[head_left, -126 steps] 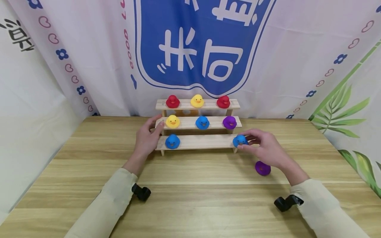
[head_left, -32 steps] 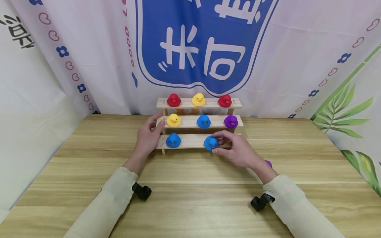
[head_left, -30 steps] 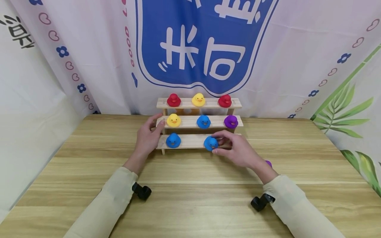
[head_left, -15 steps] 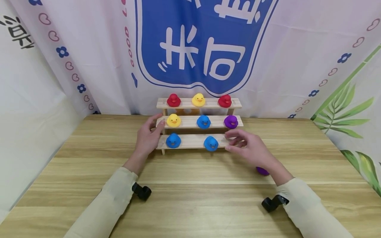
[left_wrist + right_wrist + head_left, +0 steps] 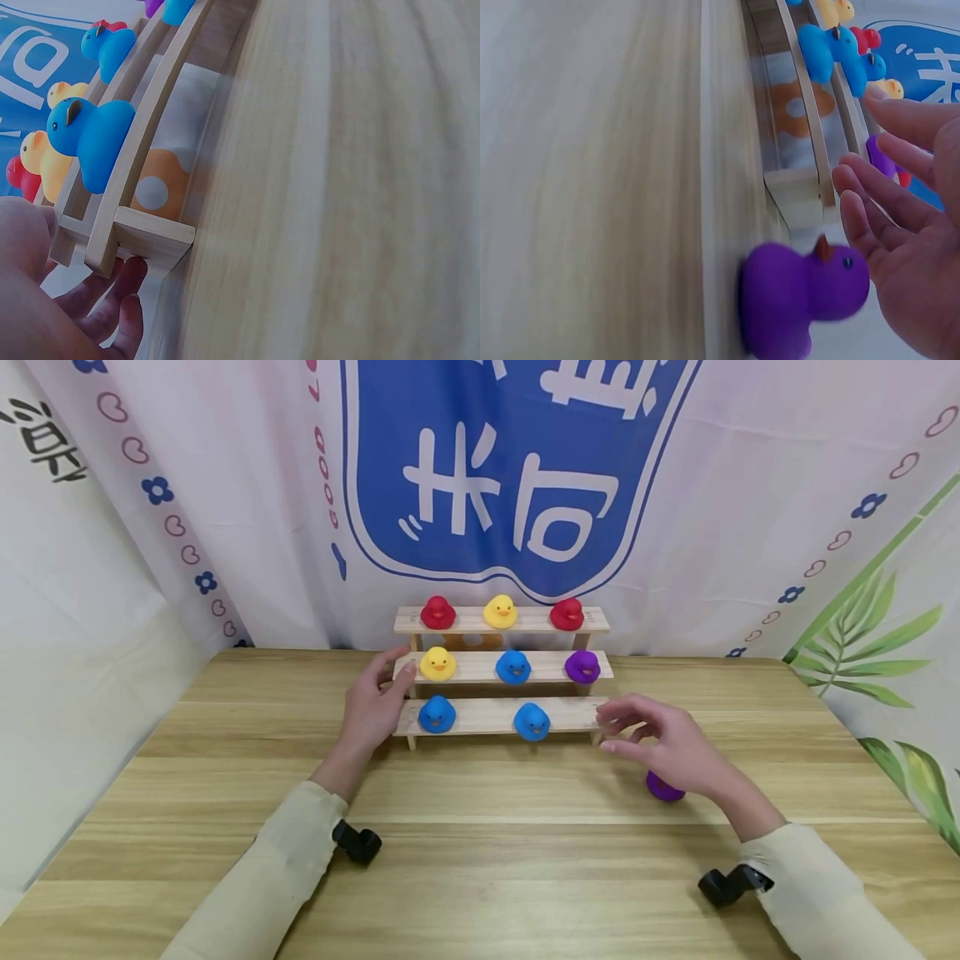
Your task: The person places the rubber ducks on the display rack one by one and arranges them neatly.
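Observation:
A three-tier wooden display stand (image 5: pixel 480 717) holds rubber ducks. On its bottom tier sit a blue duck (image 5: pixel 437 715) at the left and another blue duck (image 5: pixel 532 722) right of the middle. My left hand (image 5: pixel 372 702) grips the stand's left end, thumb on the middle tier; the left wrist view shows its fingers (image 5: pixel 129 279) curled at the end of the lower tiers. By the bottom tier's right end, my right hand (image 5: pixel 667 739) has relaxed, parted fingers and holds nothing. Partly hidden beneath it in the head view, a purple duck (image 5: pixel 780 300) stands on the table.
The middle tier carries a yellow duck (image 5: pixel 437 664), a blue duck (image 5: pixel 513 667) and a purple duck (image 5: pixel 582 667). On top are a red duck (image 5: pixel 438 612), a yellow duck (image 5: pixel 500 612) and another red duck (image 5: pixel 567 614). Behind the wooden table (image 5: pixel 480 868) hangs a printed curtain (image 5: pixel 285 527).
My right hand carried a blue duck leftward from the bottom tier's right end, released it right of the middle, then drew back right toward the purple duck. My left hand stayed at the stand.

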Tool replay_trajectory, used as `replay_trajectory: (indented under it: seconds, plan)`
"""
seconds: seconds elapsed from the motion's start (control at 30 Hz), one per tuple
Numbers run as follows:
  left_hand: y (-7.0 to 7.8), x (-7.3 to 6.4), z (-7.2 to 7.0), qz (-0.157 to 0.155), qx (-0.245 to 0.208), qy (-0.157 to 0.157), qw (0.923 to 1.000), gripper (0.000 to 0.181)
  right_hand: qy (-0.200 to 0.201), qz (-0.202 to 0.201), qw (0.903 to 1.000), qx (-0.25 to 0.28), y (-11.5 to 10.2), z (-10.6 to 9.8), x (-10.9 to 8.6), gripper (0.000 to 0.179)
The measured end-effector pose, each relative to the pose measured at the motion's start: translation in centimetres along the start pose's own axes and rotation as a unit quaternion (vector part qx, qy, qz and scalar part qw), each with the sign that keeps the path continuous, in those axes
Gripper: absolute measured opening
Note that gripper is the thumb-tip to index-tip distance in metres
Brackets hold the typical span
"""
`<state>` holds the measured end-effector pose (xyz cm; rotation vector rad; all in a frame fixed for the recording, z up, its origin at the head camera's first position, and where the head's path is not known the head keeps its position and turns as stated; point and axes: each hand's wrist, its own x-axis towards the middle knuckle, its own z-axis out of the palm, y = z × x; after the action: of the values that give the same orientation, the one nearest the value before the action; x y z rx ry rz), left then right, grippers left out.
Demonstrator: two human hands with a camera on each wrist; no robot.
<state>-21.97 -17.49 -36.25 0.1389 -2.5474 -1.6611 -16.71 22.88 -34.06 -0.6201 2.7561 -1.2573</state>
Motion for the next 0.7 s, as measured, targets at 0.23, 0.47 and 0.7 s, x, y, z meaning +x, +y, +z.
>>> replay_trajectory:
  seconds: [0.23,0.47,0.7]
  plan:
    - [0.0,0.0,0.0,0.002,-0.001,0.000,1.0000,0.051,-0.006,0.003,0.9998,-0.018,0.5,-1.1,-1.2,0.036]
    - [0.0,0.0,0.0,0.001,-0.003,0.000,1.0000,0.051,-0.019,0.004,0.9994,-0.027,0.9,-1.9,-2.5,0.037]
    - [0.0,0.0,-0.1,0.003,-0.001,0.000,1.0000,0.051,-0.028,-0.006,0.9987,-0.041,1.8,-2.3,-3.8,0.040]
